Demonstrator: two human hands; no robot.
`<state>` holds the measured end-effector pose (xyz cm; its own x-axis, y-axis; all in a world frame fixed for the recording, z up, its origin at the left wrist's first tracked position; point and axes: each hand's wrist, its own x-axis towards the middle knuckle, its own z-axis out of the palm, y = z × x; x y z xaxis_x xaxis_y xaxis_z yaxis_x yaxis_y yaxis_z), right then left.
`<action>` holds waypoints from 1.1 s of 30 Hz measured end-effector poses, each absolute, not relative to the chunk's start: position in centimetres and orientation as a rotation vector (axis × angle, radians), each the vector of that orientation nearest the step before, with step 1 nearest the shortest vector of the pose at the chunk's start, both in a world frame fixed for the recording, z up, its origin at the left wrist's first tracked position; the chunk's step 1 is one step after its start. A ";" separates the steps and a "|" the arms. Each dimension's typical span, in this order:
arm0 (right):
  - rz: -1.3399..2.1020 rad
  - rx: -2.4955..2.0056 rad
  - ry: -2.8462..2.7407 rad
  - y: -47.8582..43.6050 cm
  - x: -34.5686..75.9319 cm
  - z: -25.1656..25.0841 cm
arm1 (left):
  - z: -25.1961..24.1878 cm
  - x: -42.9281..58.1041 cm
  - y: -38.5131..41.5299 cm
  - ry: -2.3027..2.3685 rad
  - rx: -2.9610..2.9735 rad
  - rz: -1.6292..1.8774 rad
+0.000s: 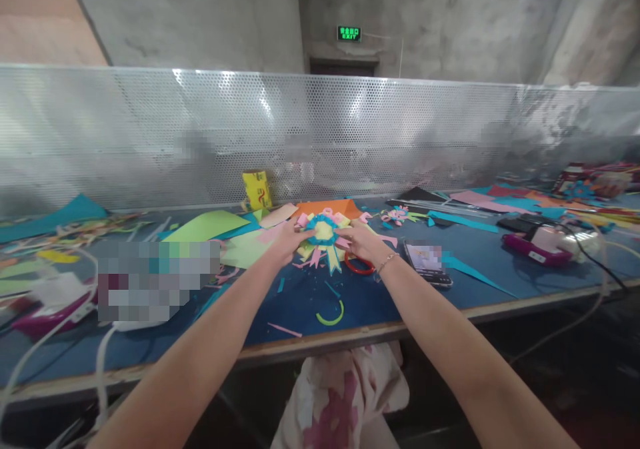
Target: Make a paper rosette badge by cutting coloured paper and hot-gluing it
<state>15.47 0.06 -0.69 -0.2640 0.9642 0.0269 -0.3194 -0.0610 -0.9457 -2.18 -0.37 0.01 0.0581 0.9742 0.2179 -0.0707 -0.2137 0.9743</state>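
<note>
In front of me, a paper rosette (pixel 325 231) with a yellow centre, a blue pleated ring and pink and yellow outer pieces is held between my two hands. My left hand (pixel 291 241) grips its left edge, thumb toward the blue ring. On the opposite edge, my right hand (pixel 361 241) pinches the pink paper at the right. Ribbon-like tails (pixel 333 260) in yellow and blue hang from its lower side. Just below my right hand lie red-handled scissors (pixel 359 264), their blades not visible. A green paper curl (pixel 331 314) rests nearer the table's front edge.
A phone (pixel 429 262) lies to the right, beside a blue paper strip (pixel 477 276). Coloured sheets, such as green paper (pixel 207 224), and scraps cover the blue table (pixel 370 309). Purple-and-white devices (pixel 537 248) with cables stand at both sides. A perforated metal screen (pixel 320 129) rises behind.
</note>
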 end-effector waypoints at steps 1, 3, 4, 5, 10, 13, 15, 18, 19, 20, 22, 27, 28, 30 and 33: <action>1.531 -0.823 -1.139 0.1 15.5 -0.7 | -0.1 -2.2 -0.3 0.998 1.372 1.349; 1.513 -0.789 -1.167 0.3 15.6 -0.8 | -0.3 -2.3 -0.1 0.989 1.414 1.355; 1.510 -0.778 -1.179 0.4 15.6 -0.8 | -0.4 -2.4 0.0 0.985 1.428 1.360; 1.497 -0.785 -1.179 0.6 15.7 -0.8 | -0.5 -2.5 0.1 0.986 1.438 1.362; 1.196 -0.980 -1.081 1.0 16.3 -0.7 | -1.1 -2.8 0.7 1.016 1.545 1.353; 1.047 -0.992 -1.064 0.9 16.9 -0.3 | -1.2 -2.8 0.9 1.008 1.620 1.363; 1.032 -0.978 -1.056 0.8 17.2 -0.1 | -1.2 -2.8 0.9 1.007 1.632 1.377; 1.036 -0.973 -1.071 1.0 17.5 -0.2 | -1.0 -2.8 0.8 1.018 1.610 1.361; 1.027 -0.978 -1.081 1.1 17.6 -0.3 | -1.0 -2.8 0.8 1.018 1.597 1.347; 1.015 -0.982 -1.090 1.3 17.6 -0.5 | -0.9 -2.8 0.7 1.015 1.582 1.329; 0.992 -0.977 -1.094 1.7 17.7 -0.8 | -0.7 -2.8 0.5 1.007 1.541 1.276; 0.997 -0.943 -1.014 2.0 18.0 -0.8 | -0.4 -3.4 0.5 0.984 1.495 1.135; 1.001 -0.938 -0.998 2.0 18.1 -0.8 | -0.4 -3.6 0.6 1.008 1.522 1.123; 1.006 -0.932 -0.978 2.0 18.2 -0.6 | -0.4 -4.1 0.8 1.093 1.598 1.105; 1.035 -0.911 -0.965 2.1 18.3 -0.7 | -0.3 -5.0 1.0 1.205 1.701 1.100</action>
<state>18.29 2.12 -0.69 0.2139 0.9562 0.1996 -0.2656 0.2536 -0.9301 -4.97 1.01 -0.31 0.1817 0.9598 0.2139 0.3008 -0.2613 0.9172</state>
